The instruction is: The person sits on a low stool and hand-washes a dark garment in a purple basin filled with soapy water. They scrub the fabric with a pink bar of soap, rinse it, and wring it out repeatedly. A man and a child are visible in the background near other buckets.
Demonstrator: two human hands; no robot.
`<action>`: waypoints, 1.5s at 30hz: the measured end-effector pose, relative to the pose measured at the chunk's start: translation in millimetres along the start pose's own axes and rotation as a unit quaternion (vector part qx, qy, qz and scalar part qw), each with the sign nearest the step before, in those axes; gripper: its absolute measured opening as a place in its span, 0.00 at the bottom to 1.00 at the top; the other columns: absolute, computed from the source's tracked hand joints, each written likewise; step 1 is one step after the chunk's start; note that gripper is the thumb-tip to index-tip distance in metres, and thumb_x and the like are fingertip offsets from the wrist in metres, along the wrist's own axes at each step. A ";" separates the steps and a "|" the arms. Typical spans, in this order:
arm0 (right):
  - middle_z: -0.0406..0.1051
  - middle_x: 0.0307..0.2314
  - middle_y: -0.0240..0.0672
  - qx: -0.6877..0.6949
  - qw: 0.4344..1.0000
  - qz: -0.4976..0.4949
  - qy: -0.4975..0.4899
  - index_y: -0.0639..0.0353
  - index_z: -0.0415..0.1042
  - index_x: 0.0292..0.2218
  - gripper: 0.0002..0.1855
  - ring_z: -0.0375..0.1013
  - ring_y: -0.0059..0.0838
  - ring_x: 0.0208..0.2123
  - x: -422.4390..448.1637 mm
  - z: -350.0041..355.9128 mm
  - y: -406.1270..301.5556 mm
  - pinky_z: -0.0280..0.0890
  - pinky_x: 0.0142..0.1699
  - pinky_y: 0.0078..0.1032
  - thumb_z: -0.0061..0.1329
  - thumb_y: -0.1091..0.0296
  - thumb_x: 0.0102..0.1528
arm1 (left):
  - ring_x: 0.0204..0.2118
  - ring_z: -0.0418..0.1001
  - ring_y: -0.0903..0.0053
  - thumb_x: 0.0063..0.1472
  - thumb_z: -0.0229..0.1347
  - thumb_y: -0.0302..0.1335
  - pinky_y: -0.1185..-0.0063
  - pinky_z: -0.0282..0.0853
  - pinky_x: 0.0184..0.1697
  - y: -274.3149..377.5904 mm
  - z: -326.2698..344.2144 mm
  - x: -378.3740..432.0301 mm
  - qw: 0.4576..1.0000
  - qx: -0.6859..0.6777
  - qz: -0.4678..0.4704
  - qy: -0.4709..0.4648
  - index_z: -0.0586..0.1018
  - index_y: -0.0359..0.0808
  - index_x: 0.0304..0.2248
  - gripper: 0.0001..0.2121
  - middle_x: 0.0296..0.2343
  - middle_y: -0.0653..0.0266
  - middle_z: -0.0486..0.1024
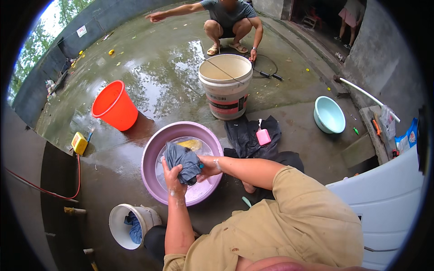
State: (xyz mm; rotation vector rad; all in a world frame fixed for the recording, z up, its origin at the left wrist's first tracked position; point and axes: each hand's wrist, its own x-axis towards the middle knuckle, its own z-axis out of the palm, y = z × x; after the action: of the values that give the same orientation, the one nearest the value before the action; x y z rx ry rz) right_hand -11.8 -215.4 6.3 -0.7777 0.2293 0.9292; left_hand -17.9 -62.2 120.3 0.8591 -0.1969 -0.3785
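Note:
A wet, bunched grey-blue cloth (183, 162) is held above a purple plastic basin (149, 176). My left hand (174, 176) grips its left and lower side, with the thumb across the front. From the right, my right hand (208, 166) holds the other side, its fingers partly hidden behind the cloth. A small teal object (201, 165) shows at the cloth's right edge, too small to name. Water lies in the basin, with a yellow item (190, 144) in it. Traces of suds cling to both my wrists.
Beyond the basin stand a red bucket (130, 111) and a large paint bucket (225, 98). A pink brush (263, 137) rests on black cloth (239, 135). A white bucket (151, 216) with blue cloth lies tilted at lower left. A person (234, 20) squats opposite, one arm outstretched. A pale-blue basin (329, 114) sits right.

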 end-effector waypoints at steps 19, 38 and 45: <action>0.68 0.28 0.29 -0.186 0.872 -0.443 0.086 0.63 0.66 0.36 0.16 0.66 0.16 0.28 -45.1 153.1 -46.3 0.64 0.35 0.19 0.52 0.70 0.44 | 0.52 0.56 0.74 0.47 0.55 0.30 0.78 0.50 0.53 29.1 -41.1 -18.9 0.978 0.164 -0.071 -0.107 0.53 0.31 0.51 0.34 0.48 0.61 0.57; 0.65 0.40 0.44 -0.545 0.735 -0.377 0.148 0.63 0.58 0.48 0.36 0.66 0.37 0.42 -48.8 135.5 -57.4 0.59 0.47 0.26 0.54 0.70 0.35 | 0.35 0.67 0.84 0.51 0.49 0.17 0.87 0.61 0.40 46.9 -41.1 0.4 0.933 0.354 0.054 0.031 0.68 0.29 0.45 0.18 0.35 0.64 0.70; 0.70 0.29 0.49 -0.687 0.682 -0.168 0.188 0.62 0.68 0.38 0.23 0.69 0.41 0.35 -52.3 136.3 -67.3 0.61 0.41 0.30 0.51 0.62 0.38 | 0.28 0.65 0.87 0.57 0.48 0.23 0.88 0.62 0.33 52.6 -65.6 3.0 0.949 0.283 0.072 0.122 0.73 0.30 0.33 0.06 0.28 0.70 0.70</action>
State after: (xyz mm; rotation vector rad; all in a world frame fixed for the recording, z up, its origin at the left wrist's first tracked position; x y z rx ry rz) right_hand -9.3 -178.5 162.7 -2.3433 -0.3457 0.4263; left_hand 18.7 13.6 118.7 1.4395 -0.1374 -0.0690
